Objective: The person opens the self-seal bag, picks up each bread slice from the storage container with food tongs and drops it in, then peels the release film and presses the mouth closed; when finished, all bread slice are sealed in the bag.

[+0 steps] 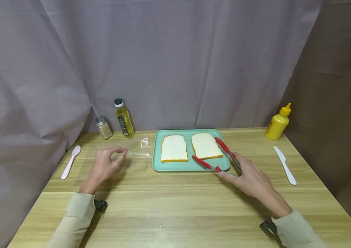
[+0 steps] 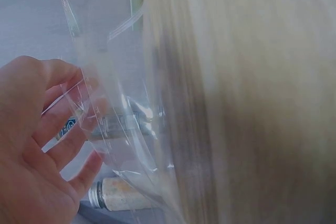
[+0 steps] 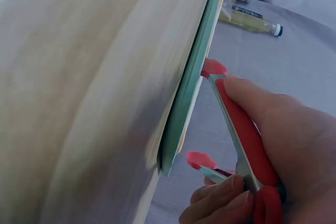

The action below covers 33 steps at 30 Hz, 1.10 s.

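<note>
Head view: a clear plastic bag is pinched by the left hand; tongs spread around a bread slice are gripped by the right hand.

Creased grey-mauve cloth hangs behind and beside a wood-grained table.

The tongs are red and silver, the bread slices white edged in orange-tan, the tray plain mint green and the plastic bag clear and colourless. The tabletop is pale wood streaked with tan grain, the curtain plain greyish mauve, the sleeves beige. The spoon is pale pink, the knife white, the squeeze bottle bright yellow, and the dark-capped bottle yellow-green.
</note>
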Tool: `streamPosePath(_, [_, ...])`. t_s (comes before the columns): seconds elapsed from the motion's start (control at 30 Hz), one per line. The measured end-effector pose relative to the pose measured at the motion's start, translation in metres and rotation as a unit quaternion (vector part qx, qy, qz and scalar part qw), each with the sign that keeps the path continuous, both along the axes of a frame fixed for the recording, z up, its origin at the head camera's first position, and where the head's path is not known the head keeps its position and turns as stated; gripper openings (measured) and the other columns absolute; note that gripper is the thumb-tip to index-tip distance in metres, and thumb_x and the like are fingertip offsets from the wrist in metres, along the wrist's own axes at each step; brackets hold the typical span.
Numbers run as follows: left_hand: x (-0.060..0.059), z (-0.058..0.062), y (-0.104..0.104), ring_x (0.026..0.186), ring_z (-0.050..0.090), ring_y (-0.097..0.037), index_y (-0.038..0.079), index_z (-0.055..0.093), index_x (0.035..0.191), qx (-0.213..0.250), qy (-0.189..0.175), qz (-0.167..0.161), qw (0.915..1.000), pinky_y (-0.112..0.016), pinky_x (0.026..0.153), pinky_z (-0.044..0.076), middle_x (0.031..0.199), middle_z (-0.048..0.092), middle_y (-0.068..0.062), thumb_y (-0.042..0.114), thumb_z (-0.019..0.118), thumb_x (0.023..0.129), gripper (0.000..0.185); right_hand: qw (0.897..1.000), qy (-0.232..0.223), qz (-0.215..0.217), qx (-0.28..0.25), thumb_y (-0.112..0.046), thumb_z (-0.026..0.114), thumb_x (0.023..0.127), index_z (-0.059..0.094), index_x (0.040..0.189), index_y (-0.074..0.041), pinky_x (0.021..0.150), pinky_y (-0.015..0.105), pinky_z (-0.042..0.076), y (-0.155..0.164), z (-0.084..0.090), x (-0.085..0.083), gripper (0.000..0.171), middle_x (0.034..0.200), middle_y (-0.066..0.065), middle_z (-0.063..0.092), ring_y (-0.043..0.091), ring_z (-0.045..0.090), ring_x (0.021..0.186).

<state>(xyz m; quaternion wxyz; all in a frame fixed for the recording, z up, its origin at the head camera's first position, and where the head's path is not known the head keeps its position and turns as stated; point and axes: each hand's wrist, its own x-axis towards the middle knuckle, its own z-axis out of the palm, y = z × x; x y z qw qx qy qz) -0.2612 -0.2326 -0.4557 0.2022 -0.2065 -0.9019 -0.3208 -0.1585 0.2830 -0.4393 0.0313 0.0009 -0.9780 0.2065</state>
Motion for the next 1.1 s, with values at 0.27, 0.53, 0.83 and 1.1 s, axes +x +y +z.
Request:
streamPosePath(0.27, [0.001, 0.000, -0.001, 0.103, 0.081, -0.036, 0.007, 0.083, 0.110, -0.005, -0.003, 0.003, 1.0000, -0.056, 0.096, 0.064, 0.109, 0.084, -0.014, 0.016, 0.078, 0.101, 0.014, 1.000, -0.007, -0.007, 0.030, -0.089, 0.061, 0.088, 0.035, 0.167, -0.005, 0.080, 0.064, 0.059, -0.005, 0.001, 0.002, 0.118, 0.150, 0.033, 0.059, 0.054, 0.065, 0.127])
streamPosePath(0.53, [0.003, 0.003, -0.002, 0.106, 0.081, -0.035, 0.007, 0.082, 0.112, -0.010, -0.015, 0.002, 0.9998, -0.055, 0.098, 0.064, 0.110, 0.084, -0.013, 0.017, 0.077, 0.102, 0.016, 0.999, -0.040, 0.005, 0.037, -0.088, 0.056, 0.092, 0.032, 0.168, 0.000, 0.054, 0.035, 0.043, -0.008, 0.003, 0.001, 0.118, 0.134, 0.034, 0.068, 0.038, 0.072, 0.094])
streamPosePath(0.83, [0.002, 0.003, -0.002, 0.108, 0.080, -0.035, 0.008, 0.082, 0.113, -0.010, -0.028, -0.002, 0.9996, -0.057, 0.100, 0.063, 0.113, 0.084, -0.012, 0.019, 0.075, 0.103, 0.016, 0.999, -0.017, 0.028, 0.031, -0.081, 0.058, 0.097, 0.040, 0.165, 0.000, 0.079, 0.062, 0.060, 0.000, 0.004, -0.001, 0.107, 0.144, 0.037, 0.063, 0.051, 0.071, 0.116])
streamPosePath(1.1, [0.003, 0.003, 0.001, 0.099, 0.081, -0.032, 0.009, 0.083, 0.112, -0.011, -0.024, 0.000, 0.9996, -0.058, 0.098, 0.063, 0.112, 0.084, -0.012, 0.017, 0.076, 0.102, 0.014, 0.999, -0.012, 0.040, -0.002, -0.074, 0.061, 0.100, 0.041, 0.163, 0.004, 0.067, 0.037, 0.048, 0.012, 0.001, -0.004, 0.102, 0.093, 0.017, 0.067, 0.027, 0.060, 0.082])
